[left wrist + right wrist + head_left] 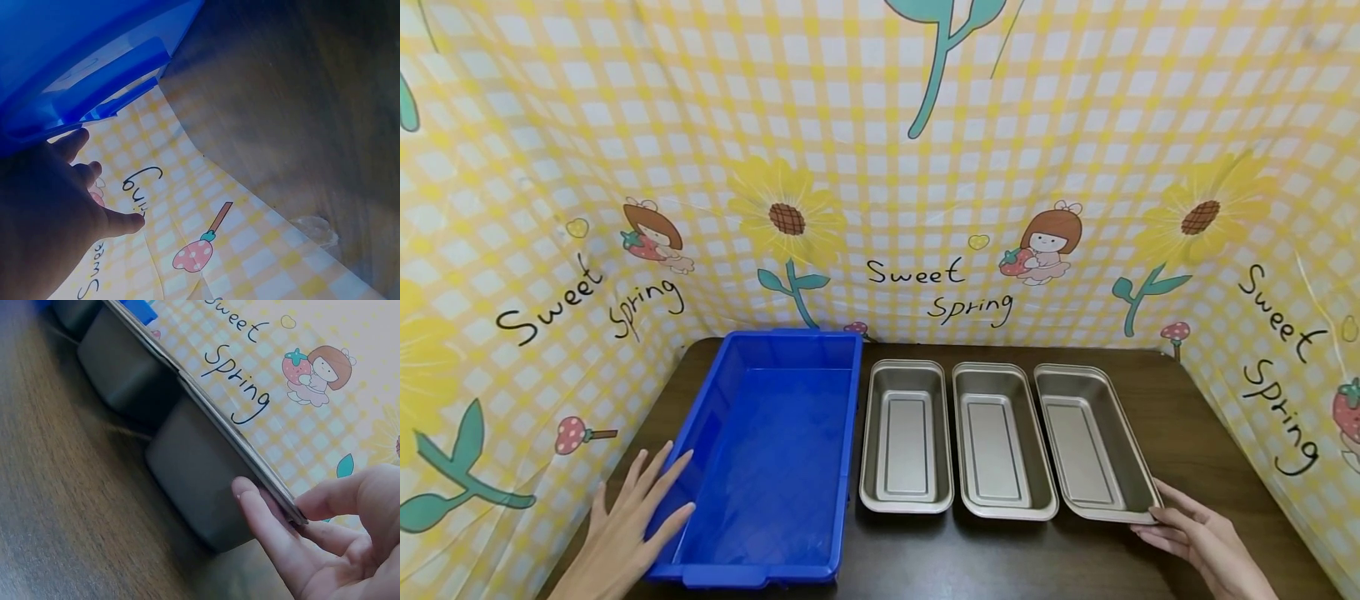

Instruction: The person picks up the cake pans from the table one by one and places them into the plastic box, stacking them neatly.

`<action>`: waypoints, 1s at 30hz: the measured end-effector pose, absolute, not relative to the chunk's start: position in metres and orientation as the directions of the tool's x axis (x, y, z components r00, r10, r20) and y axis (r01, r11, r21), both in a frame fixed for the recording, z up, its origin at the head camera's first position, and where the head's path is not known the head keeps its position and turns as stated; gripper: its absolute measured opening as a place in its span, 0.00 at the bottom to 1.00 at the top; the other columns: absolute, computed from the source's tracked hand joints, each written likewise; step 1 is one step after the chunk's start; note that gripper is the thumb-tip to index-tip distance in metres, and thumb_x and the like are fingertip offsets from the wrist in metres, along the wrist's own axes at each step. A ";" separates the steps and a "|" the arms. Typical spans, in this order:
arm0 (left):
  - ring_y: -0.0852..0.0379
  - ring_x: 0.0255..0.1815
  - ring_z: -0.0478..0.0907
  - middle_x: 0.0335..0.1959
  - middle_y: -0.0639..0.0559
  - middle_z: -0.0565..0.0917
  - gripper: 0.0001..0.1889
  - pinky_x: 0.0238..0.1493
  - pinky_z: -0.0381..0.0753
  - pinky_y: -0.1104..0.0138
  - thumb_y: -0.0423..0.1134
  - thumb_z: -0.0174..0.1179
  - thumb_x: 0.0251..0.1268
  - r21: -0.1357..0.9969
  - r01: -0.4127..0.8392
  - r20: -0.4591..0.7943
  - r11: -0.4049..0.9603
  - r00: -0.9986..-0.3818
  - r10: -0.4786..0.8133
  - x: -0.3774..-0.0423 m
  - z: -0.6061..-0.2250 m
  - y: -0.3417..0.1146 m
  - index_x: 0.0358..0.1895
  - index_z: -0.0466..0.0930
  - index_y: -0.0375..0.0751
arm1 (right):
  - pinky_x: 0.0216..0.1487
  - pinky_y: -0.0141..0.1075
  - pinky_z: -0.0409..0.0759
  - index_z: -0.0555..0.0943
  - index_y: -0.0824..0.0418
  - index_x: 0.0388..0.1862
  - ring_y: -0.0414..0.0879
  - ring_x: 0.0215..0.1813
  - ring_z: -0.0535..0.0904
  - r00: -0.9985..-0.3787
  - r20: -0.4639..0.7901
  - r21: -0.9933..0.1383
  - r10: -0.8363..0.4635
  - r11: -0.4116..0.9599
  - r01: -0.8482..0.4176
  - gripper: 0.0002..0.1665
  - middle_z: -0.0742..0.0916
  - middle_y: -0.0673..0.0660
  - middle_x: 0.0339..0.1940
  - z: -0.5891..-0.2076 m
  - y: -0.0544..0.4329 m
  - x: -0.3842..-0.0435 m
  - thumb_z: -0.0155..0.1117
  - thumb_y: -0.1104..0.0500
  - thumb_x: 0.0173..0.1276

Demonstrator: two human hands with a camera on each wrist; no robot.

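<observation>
Three metal loaf pans stand side by side on the table: the left pan (907,446), the middle pan (997,446) and the right pan (1084,450). At the right pan's near right corner, my right hand (1206,537) pinches the rim. In the right wrist view its thumb lies on the rim of the pan (200,469) and fingers are beneath. A blue plastic bin (775,467) stands left of the pans with nothing inside. My left hand (628,521), fingers spread, rests at the bin's left side; the left wrist view shows it against the bin (125,87).
The dark wooden table (940,558) carries the bin and pans. A yellow checked cloth (880,183) with flowers and lettering rises behind the table and along both sides. Narrow gaps separate the pans from one another.
</observation>
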State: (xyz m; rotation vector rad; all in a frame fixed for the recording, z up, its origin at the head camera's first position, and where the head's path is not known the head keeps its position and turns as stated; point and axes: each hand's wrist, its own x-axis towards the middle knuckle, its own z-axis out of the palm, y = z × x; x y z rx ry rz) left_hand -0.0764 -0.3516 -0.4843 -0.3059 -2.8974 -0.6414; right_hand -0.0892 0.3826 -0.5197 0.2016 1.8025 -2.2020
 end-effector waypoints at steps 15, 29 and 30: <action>0.33 0.87 0.30 0.88 0.42 0.47 0.37 0.66 0.10 0.26 0.50 0.57 0.81 0.412 0.221 0.187 0.884 -0.970 0.155 -0.075 -0.484 -0.351 0.87 0.54 0.54 | 0.46 0.38 0.89 0.91 0.42 0.50 0.49 0.43 0.92 -0.996 -0.091 -0.955 -0.016 -0.281 0.092 0.34 0.92 0.45 0.48 -0.507 0.369 -0.081 0.48 0.77 0.81; 0.37 0.88 0.32 0.89 0.49 0.46 0.39 0.67 0.11 0.27 0.51 0.59 0.80 0.366 0.243 0.222 0.898 -0.960 0.169 -0.075 -0.484 -0.351 0.87 0.54 0.56 | 0.47 0.37 0.88 0.90 0.44 0.56 0.50 0.43 0.93 -1.000 0.021 -0.928 -0.009 -0.372 -0.016 0.33 0.92 0.55 0.46 -0.471 0.328 -0.077 0.45 0.76 0.82; 0.37 0.88 0.31 0.89 0.50 0.45 0.39 0.67 0.11 0.26 0.51 0.59 0.80 0.362 0.242 0.222 0.900 -0.960 0.169 -0.075 -0.484 -0.350 0.87 0.53 0.56 | 0.47 0.38 0.88 0.90 0.45 0.56 0.50 0.44 0.92 -0.999 0.035 -0.923 -0.010 -0.383 -0.028 0.33 0.92 0.55 0.47 -0.468 0.322 -0.078 0.45 0.76 0.82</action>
